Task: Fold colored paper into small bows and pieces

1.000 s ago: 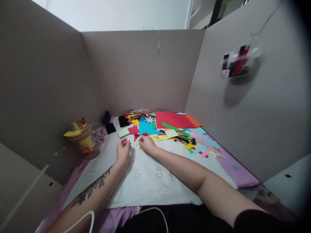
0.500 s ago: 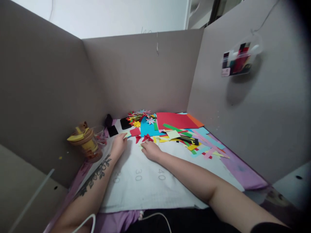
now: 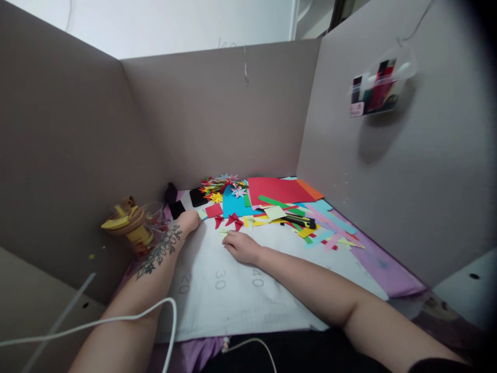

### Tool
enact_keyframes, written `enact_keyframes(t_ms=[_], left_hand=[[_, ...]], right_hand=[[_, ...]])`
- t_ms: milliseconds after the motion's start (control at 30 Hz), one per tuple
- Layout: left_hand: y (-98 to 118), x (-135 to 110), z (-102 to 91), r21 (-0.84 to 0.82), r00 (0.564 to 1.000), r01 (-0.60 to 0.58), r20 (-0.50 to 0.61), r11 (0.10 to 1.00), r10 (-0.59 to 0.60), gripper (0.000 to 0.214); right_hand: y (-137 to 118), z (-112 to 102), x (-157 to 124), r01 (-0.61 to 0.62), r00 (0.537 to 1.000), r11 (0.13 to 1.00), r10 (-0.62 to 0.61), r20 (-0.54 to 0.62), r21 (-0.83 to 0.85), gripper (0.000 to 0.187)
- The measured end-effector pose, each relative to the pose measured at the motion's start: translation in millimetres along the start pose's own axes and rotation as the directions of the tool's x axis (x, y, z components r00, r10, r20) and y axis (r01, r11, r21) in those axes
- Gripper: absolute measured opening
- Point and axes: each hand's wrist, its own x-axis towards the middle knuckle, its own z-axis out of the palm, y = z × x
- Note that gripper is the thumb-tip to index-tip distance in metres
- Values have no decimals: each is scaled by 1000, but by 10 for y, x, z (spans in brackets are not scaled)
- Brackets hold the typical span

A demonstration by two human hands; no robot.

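My left hand [image 3: 189, 221] rests at the back left of the white cloth, its fingers curled and mostly hidden behind the knuckles. At its fingertips lies a pale paper piece [image 3: 202, 213], beside a red paper square [image 3: 214, 210]. My right hand [image 3: 243, 247] is low over the cloth with fingers bent together; what they hold, if anything, is too small to name. Just beyond those fingers shows a small pale green paper piece [image 3: 224, 232]. Folded red paper pieces [image 3: 234, 221] lie behind it, next to a pale yellow folded strip [image 3: 248, 223].
Folded paper stars [image 3: 223, 186] are heaped at the back. To the right lie red sheets [image 3: 277, 190], coloured strips [image 3: 330, 220] and a box cutter [image 3: 301, 221]. A yellow-lidded cup [image 3: 132, 228] stands at left. A white cable [image 3: 135, 316] crosses my left forearm. Grey panels enclose the table.
My left hand has turned, its knuckles now more upward and its fingers more hidden. My right hand has drawn slightly back from the red folded pieces. The white cable has risen across my left forearm.
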Motion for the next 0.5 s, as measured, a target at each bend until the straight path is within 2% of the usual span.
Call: enact_keyframes(t_ms=[200,500], left_hand=[[-37,1,-54,24,996,-37,78,999,35,33],[-71,-23,-92,31,993,-82,92,996,79,34]], right_hand=[[28,19,0,20,1000,1000,-20,-9,9,16],[19,-3,16,17,1000,1000,-17,0,18,15]])
